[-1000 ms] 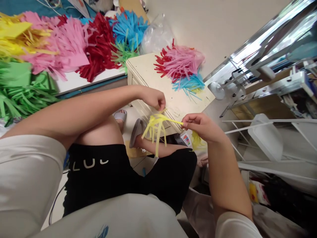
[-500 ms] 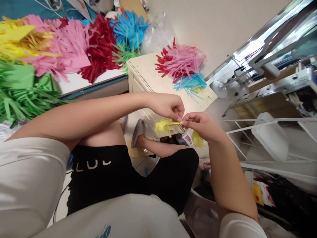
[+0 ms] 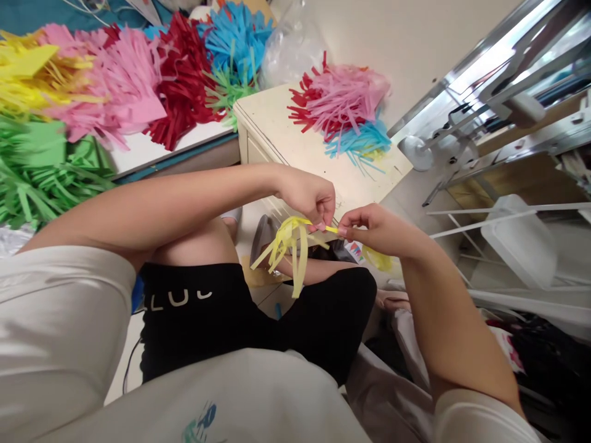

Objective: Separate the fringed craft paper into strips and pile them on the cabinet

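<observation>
My left hand (image 3: pixel 310 195) pinches the middle of a yellow paper tassel (image 3: pixel 295 240), whose loose strips hang down on the left over my lap. A thin twisted part of the tassel runs rightward between the hands. My right hand (image 3: pixel 376 229) grips that twisted end between thumb and finger. Past my right hand hangs more yellow fringe (image 3: pixel 378 259), partly hidden by the hand; whether it belongs to the same piece I cannot tell.
A cream cabinet (image 3: pixel 263 114) bears a pile of pink, red and blue fringed paper (image 3: pixel 344 101). On the white table (image 3: pixel 175 140) at left lie yellow, pink, red, blue and green fringe bundles (image 3: pixel 37 172). A clear plastic bag (image 3: pixel 289 52) stands behind; a white rack (image 3: pixel 517 240) is at right.
The yellow strips have swung from bunched up to hanging loosely, lower and further left. My hands have moved slightly apart, exposing the twisted part between them.
</observation>
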Demonstrator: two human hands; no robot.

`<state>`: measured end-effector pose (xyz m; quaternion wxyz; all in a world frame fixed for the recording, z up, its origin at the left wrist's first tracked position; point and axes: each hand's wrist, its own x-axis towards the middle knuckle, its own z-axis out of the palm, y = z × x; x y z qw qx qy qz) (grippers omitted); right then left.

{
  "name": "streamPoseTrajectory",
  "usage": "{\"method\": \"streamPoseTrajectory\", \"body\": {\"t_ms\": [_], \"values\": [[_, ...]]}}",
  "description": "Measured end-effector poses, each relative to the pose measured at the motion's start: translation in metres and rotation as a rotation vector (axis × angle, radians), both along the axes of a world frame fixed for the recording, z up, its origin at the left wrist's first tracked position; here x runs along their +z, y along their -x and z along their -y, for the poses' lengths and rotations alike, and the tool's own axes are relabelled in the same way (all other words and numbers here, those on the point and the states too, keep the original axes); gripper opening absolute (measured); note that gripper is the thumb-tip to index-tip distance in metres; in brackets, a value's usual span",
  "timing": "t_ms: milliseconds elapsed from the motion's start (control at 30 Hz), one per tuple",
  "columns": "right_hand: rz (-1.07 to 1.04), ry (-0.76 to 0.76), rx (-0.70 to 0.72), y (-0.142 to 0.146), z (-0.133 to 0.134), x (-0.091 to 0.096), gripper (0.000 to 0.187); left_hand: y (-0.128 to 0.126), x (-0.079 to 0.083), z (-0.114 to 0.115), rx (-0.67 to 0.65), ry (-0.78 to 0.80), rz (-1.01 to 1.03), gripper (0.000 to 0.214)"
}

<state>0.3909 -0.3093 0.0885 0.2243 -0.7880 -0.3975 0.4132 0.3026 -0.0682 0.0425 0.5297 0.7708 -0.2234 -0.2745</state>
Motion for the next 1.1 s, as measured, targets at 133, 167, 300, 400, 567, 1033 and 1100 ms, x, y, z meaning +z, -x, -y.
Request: {"method": "streamPoseTrajectory", "body": {"t_ms": [133,167,300,400,567,1033,1100], "values": [[-0.067,0.047,0.053,-0.006,-0.001,-0.003,0.043,-0.005,-0.013,0.002,-0.030,0.114,-0.140,0.029],[-0.146,0.031,0.038,-0.006,0.001,-0.004,0.045,-0.005,-0.014,0.003,-0.022,0.167,-0.173,0.032],[-0.477,-0.206,-0.136,0.005,0.010,-0.014,0.052,0.000,-0.012,0.005,0.064,0.350,-0.214,0.043],[-0.602,-0.465,-0.300,0.023,0.012,-0.028,0.050,0.005,-0.008,0.009,0.127,0.464,-0.213,0.050],[-0.685,-0.758,-0.471,0.041,0.011,-0.050,0.046,0.009,0.002,0.013,0.242,0.572,-0.226,0.045],[-0.518,-0.926,-0.511,0.069,0.015,-0.038,0.047,0.062,0.028,0.045,0.546,0.856,-0.290,0.040],[-0.500,-0.961,-0.512,0.076,0.012,-0.034,0.043,0.068,0.029,0.050,0.608,0.873,-0.285,0.043]]}}
